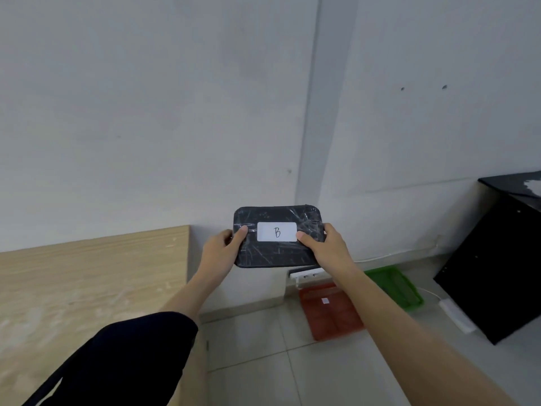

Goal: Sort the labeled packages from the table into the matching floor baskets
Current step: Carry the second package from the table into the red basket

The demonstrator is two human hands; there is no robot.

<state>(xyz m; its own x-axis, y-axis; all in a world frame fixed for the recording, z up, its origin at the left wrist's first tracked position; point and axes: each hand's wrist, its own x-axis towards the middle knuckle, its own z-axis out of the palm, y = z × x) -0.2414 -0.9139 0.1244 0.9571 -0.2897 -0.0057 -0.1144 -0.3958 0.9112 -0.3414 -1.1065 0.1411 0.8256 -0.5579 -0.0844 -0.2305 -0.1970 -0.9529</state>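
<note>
A black package [278, 237] wrapped in clear film is held in the air between both hands, face toward the camera. The left hand [221, 250] is closed on its left edge, thumb pressed on the front beside the white label [277, 231]. The right hand [328, 249] is closed on the right edge, thumb laid at the label's lower right corner. The remaining fingers are hidden behind the package. The label is marked "B". Below, on the tiled floor [263, 361], a red basket [330, 312] and a green basket [395, 285] are seen side by side. A wooden table [87, 282] lies at left.
</note>
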